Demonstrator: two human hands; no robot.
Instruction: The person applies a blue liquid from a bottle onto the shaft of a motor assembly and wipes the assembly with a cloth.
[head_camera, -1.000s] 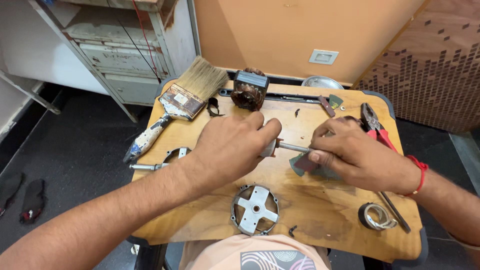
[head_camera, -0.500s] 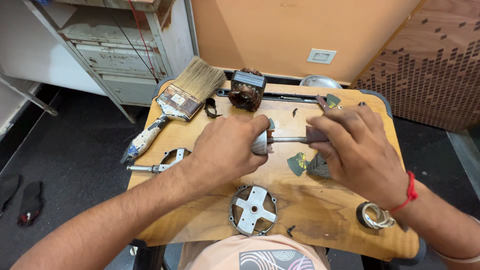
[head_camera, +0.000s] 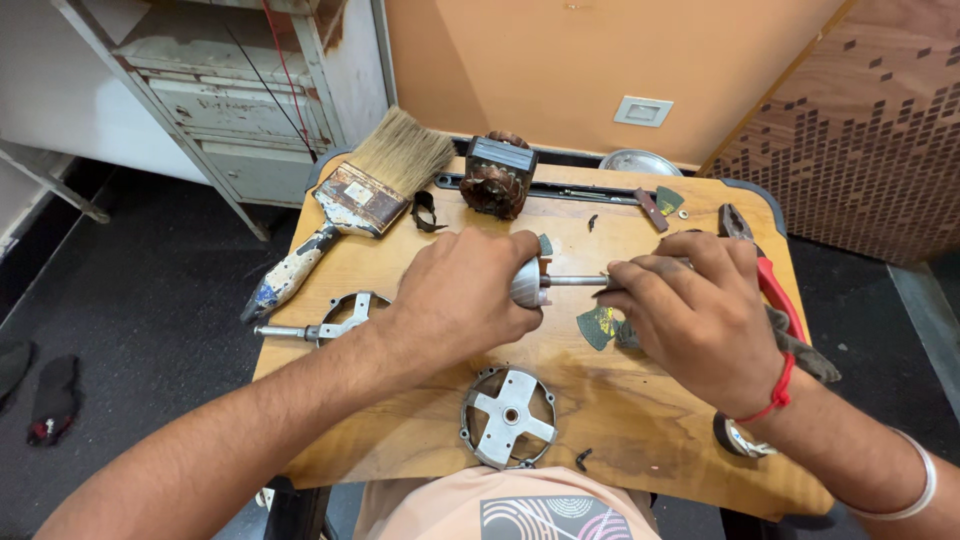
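My left hand (head_camera: 468, 300) grips a grey metal motor rotor (head_camera: 528, 283) just above the wooden table (head_camera: 640, 420). A thin steel shaft (head_camera: 575, 281) sticks out of the rotor to the right. My right hand (head_camera: 700, 315) pinches that shaft with thumb and fingers. Dark scraps of abrasive paper (head_camera: 600, 326) lie on the table under the shaft; whether my right hand also holds a piece is hidden.
A round metal end cover (head_camera: 508, 416) lies near the front edge. A wide paintbrush (head_camera: 345, 205), a second bracket with a bolt (head_camera: 330, 320), a copper-wound stator (head_camera: 497, 178), red-handled pliers (head_camera: 770, 280) and a tape roll (head_camera: 738, 438) surround my hands. A metal shelf (head_camera: 230, 90) stands left.
Both hands lifted the rotor and shaft off the table and shifted slightly. My right hand moved from the scraps on the table up onto the shaft.
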